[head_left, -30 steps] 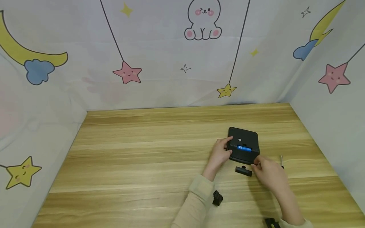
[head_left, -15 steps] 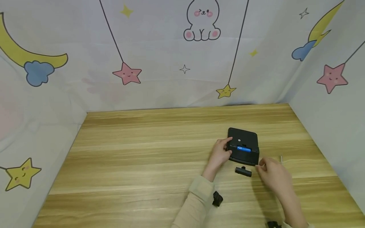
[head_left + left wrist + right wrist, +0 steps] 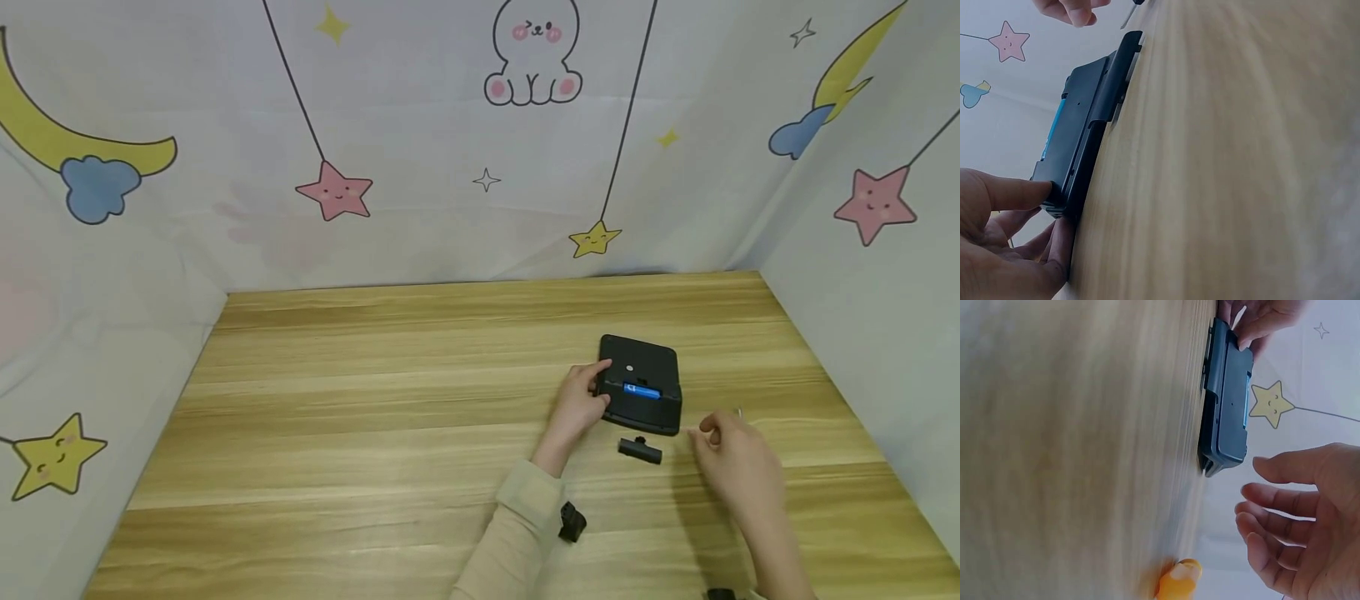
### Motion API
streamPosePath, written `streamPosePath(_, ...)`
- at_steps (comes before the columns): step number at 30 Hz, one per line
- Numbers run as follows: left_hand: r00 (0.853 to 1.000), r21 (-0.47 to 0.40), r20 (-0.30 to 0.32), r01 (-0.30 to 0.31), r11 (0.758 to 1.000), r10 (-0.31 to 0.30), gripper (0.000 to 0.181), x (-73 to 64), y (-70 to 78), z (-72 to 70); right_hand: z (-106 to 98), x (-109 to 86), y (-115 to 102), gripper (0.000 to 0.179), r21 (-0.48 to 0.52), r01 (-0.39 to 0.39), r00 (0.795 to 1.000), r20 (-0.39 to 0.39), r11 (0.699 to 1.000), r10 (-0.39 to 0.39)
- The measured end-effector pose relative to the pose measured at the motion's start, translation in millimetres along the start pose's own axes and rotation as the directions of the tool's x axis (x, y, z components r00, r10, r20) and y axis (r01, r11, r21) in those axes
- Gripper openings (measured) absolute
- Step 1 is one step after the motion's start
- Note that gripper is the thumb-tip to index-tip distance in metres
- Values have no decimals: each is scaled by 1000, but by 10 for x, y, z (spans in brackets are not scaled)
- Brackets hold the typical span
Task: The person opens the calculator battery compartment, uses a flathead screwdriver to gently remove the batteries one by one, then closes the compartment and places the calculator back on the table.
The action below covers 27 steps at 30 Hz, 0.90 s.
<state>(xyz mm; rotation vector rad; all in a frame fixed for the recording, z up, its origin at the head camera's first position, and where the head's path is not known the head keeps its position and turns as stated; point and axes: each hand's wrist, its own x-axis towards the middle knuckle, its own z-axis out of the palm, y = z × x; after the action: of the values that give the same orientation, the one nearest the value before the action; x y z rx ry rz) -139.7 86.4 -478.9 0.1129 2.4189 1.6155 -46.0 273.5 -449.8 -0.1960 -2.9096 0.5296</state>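
Note:
My left hand [image 3: 579,402] grips the left edge of a flat black device [image 3: 641,362] on the table, thumb on its raised upward face and fingers at its side. A blue battery [image 3: 642,391] sits in the open slot of that face. In front of the device lies a small black battery cover [image 3: 640,451] with a tab. To the right, my right hand [image 3: 738,458] hovers apart from the device. The right wrist view shows this hand's [image 3: 1310,525] fingers loosely bent and holding nothing.
Behind my right hand pokes out a thin metal shaft [image 3: 740,412], mostly hidden. A rounded orange object [image 3: 1179,579] rests on the table in the right wrist view. Patterned cloth [image 3: 420,125] walls stand along the wooden table's [image 3: 337,400] back and sides.
My right hand has drawn away from the device's lower right corner, moving right and slightly toward me. My left hand and the device have stayed in place.

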Motion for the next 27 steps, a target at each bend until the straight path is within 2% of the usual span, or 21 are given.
streamPosePath(4, 1000, -8, -2, 2, 1000, -2, 56, 0, 1, -1, -30, -9, 32, 23, -2, -45, 999, -7, 999, 45)
streamPosePath(14, 999, -13, 10, 35, 999, -35, 56, -15, 9, 11, -133, -23, 118, 33, -43, -187, 975, 116, 981, 191)
streamPosePath(23, 1000, -1, -3, 20, 1000, -20, 56, -13, 2, 8, -174, -40, 193, 36, -67, -218, 961, 161, 974, 226)
streamPosePath(27, 1000, -2, 0, 18, 1000, -18, 55, -11, 5, 3, -196, -29, 230, 40, -66, -244, 946, 201, 967, 253)
